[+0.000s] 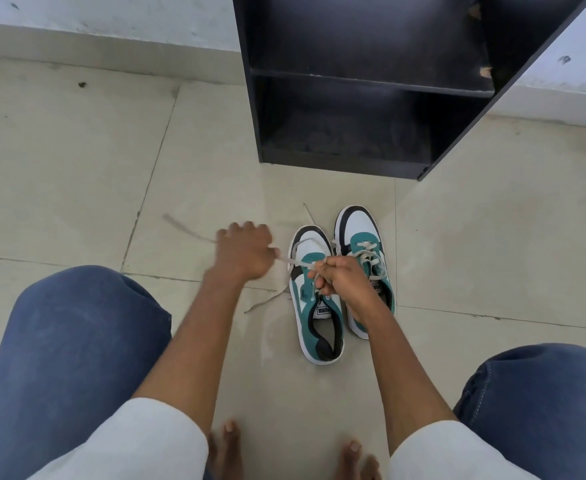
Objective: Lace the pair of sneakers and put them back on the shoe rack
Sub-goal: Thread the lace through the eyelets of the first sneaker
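Two white, teal and black sneakers stand side by side on the tiled floor, toes pointing at the rack. The left sneaker point(317, 317) is partly laced; its grey lace point(286, 259) runs taut to the left. My left hand point(245, 252) is shut on that lace, and the free end trails out blurred beyond the fist. My right hand point(342, 278) pinches the lace over the left sneaker's eyelets. The right sneaker point(362, 233) shows lacing across its tongue, and my right wrist covers its heel. Another lace end lies on the floor left of the sneakers.
A black shoe rack point(367, 81) with dark shelves stands on the floor just beyond the sneakers, against a white wall. My knees in blue jeans frame the bottom corners, and my bare toes show at the lower edge.
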